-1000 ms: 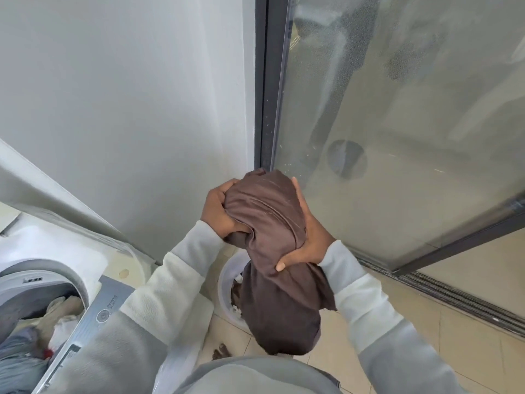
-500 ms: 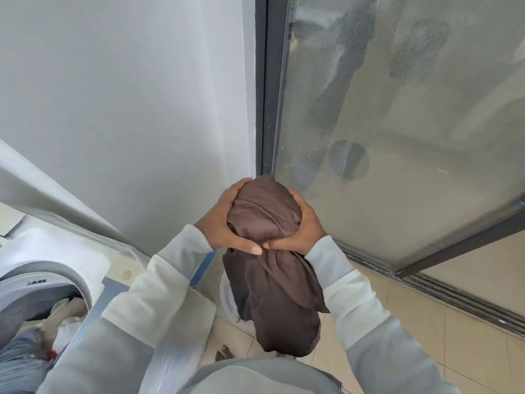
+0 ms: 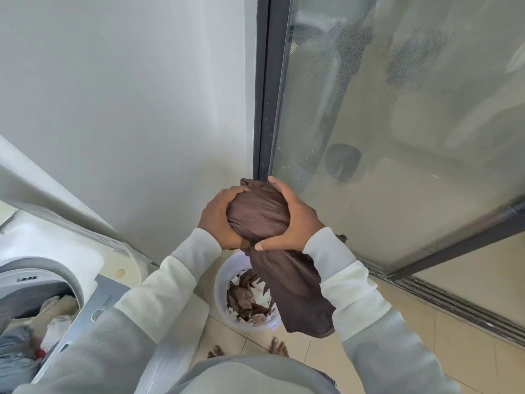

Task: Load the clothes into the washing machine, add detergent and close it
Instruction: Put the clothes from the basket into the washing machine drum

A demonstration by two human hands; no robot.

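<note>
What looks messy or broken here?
Nothing looks broken or spilled. The brown cloth is just bunched into a ball between the left hand and the right hand, with its loose end hanging down over the white basket on the floor. The washing machine at the left stands open with clothes inside.

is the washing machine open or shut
Open. The washing machine shows its drum mouth uncovered at lower left, clothes visible inside. The brown garment is held outside it.

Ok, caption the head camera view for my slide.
Left hand and right hand grip a bundled brown garment above the white basket.
</note>
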